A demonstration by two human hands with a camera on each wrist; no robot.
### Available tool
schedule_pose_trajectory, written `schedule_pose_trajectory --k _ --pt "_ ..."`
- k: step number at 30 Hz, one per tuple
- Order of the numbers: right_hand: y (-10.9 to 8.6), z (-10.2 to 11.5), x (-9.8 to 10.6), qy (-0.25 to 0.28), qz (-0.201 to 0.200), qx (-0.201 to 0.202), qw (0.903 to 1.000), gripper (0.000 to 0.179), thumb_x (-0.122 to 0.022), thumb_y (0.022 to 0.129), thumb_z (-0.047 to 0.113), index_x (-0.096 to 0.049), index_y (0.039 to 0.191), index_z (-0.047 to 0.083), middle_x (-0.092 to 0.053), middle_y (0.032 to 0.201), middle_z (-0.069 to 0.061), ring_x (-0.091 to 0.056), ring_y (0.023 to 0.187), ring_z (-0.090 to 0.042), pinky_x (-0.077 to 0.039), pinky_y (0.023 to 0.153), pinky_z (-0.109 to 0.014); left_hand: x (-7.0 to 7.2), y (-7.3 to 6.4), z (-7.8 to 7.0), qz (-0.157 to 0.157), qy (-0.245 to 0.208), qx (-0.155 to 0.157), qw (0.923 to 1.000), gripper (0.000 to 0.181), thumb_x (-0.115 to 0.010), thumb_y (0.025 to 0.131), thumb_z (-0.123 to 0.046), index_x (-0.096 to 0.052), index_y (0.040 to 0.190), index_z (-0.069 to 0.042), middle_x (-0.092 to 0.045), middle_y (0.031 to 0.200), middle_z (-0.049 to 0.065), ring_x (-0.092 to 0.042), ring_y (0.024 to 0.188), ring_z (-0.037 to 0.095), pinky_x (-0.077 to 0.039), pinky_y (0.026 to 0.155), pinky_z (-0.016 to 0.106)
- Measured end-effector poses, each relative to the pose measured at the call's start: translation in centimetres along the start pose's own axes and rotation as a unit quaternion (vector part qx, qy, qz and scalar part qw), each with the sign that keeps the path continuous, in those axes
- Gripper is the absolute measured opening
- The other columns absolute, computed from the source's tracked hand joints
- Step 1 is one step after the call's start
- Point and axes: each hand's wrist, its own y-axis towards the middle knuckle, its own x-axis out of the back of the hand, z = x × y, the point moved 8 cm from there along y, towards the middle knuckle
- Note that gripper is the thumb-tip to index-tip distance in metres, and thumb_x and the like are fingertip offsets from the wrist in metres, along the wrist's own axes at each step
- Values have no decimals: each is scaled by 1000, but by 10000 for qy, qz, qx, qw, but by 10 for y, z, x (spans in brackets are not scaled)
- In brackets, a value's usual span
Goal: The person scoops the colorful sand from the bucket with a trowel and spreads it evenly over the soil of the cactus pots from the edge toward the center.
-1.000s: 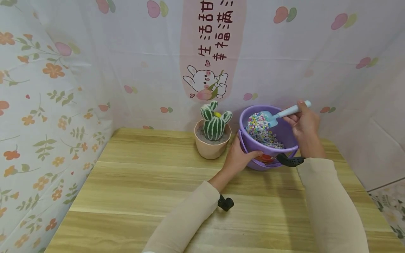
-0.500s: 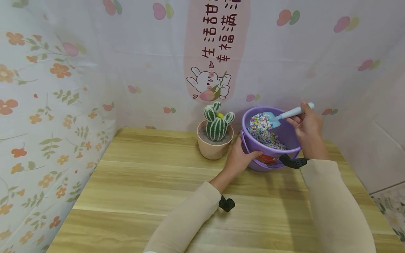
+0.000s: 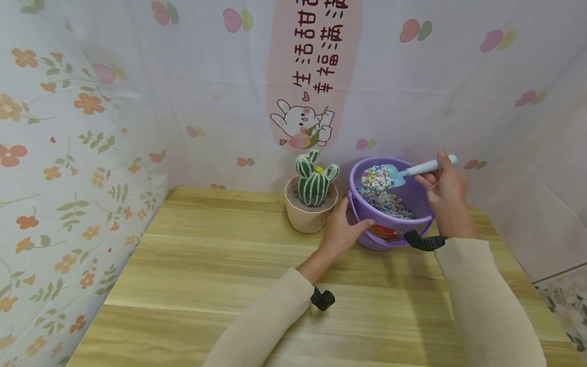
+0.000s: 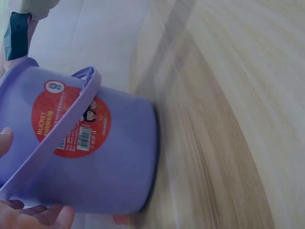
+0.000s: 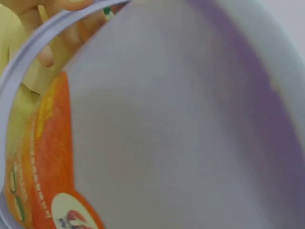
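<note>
A purple bucket (image 3: 417,196) stands at the back right of the table, with small colourful pellets (image 3: 390,203) inside. My right hand (image 3: 448,199) pinches the handle of a light blue toy shovel (image 3: 424,167). Its blade, heaped with the same pellets, is over the bucket's opening. My left hand (image 3: 337,232) holds the bucket's left side, thumb at the front near the red label (image 4: 71,121) and fingers round the side. In the left wrist view, the bucket handle (image 4: 52,136) hangs across the front. The bucket wall (image 5: 143,119) fills most of the right wrist view, hiding the shovel.
Left of the bucket is a knitted cactus (image 3: 314,188) in a peach pot (image 3: 304,219), close to my left fingers. The wooden table (image 3: 206,255) ends at the back against a patterned cloth (image 3: 206,92).
The head view shifts slightly. My right hand keeps the loaded shovel over the bucket, and my left hand stays at the bucket's side, its thumb a little further left.
</note>
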Motion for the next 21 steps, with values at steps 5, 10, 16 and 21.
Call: schedule_pose_trajectory --k 5,10,16,21 --pt "-5 0 1 189 -40 19 9998 34 -69 90 13 -57 122 13 -61 79 -17 -71 76 -37 -55 64 -50 5 -5 -1 139 18 6 9999 86 -75 84 -42 -31 153 -15 -39 153 2 -37 140 17 -35 111 39" --pt "-12 1 1 149 -86 110 9998 43 -70 90 14 -55 130 15 -63 81 -17 -71 76 -36 -55 64 -48 11 -8 -5 198 217 -159 9994 82 -73 85 -41 -33 152 -15 -44 150 4 -42 136 18 -38 109 38" --pt "-22 -2 1 105 -59 100 9999 34 -70 90 16 -51 118 12 -64 79 -18 -72 78 -36 -56 66 -45 17 -12 -11 209 419 -500 9977 79 -74 86 -37 -36 150 -10 -52 143 12 -52 128 26 -44 103 38" --pt "-28 -4 1 198 18 77 9998 34 -69 91 16 -51 119 12 -64 76 -21 -71 78 -39 -56 67 -45 26 -18 -18 231 639 -762 9948 77 -73 87 -35 -37 150 -7 -51 143 12 -51 129 26 -44 103 35"
